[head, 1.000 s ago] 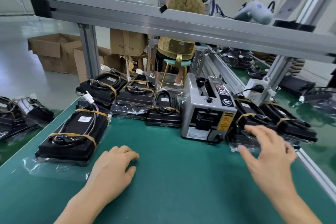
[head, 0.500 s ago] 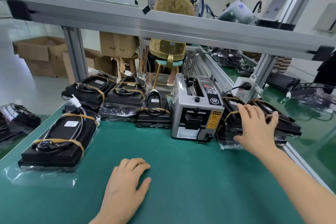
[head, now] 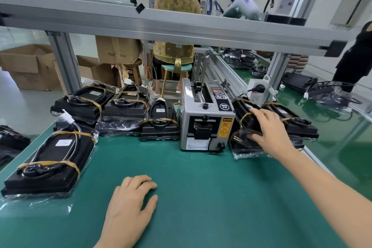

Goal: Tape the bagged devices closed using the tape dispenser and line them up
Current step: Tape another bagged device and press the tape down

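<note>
From the head view, the right hand (head: 268,130) curls over the near end of a bagged device (head: 244,125) just right of the tape dispenser (head: 205,125), fingers gripping it. The left hand (head: 130,205) rests relaxed and empty on the green counter (head: 211,197). That black unit looks rigid and hefty, its bag slick — best gripped by the body, not the loose film.

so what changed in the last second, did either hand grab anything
The right hand reached forward from above the mat and took hold of the bagged device just right of the tape dispenser. The left hand stayed flat on the green mat, holding nothing.
</note>
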The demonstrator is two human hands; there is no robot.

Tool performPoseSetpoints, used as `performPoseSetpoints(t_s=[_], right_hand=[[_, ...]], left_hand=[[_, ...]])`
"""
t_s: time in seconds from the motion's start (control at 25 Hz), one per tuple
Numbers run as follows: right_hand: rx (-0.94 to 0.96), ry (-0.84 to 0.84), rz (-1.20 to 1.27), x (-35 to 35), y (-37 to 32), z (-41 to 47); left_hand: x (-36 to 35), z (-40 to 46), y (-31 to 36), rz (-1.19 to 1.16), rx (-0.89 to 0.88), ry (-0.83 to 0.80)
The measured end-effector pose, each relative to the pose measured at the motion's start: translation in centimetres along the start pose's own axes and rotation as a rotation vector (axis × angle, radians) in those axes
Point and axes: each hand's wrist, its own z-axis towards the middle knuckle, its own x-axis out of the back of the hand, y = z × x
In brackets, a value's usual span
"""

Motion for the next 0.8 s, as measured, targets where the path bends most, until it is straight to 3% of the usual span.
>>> performPoseSetpoints(t_s=[0.2,0.36,0.48,0.6,0.68,0.72,0.8], right_hand=[[-0.103,0.180,0.441,2.0,-1.6,-4.2],[-0.097,0.336,0.593,4.5,-4.5,-10.7],[0.008,0.372,0.643,6.2,-7.0,-15.1],[0.195,0.301,0.643,6.6,-9.5,-16.5],[0.222,0.289,0.674,5.5,-12.2,-17.2],[0.296,0.329,0.612,4.6,-13.7,-17.7],[0.402,0.466,0.443,2.8,-15.6,-19.1]], left_hand=[[-0.1,0.0,-0.2,0.015,-0.012,0.022],[-0.1,-0.2,-0.1,-0.002,-0.012,0.006],[0.3,-0.3,0.2,-0.152,0.095,0.011],[1.5,0.3,2.8,-0.664,0.358,-0.010],[2.5,1.4,5.0,-1.255,0.508,-0.238],[3.2,1.8,5.9,-1.445,0.529,-0.346],[4.4,2.5,7.2,-1.560,0.522,-0.415]])
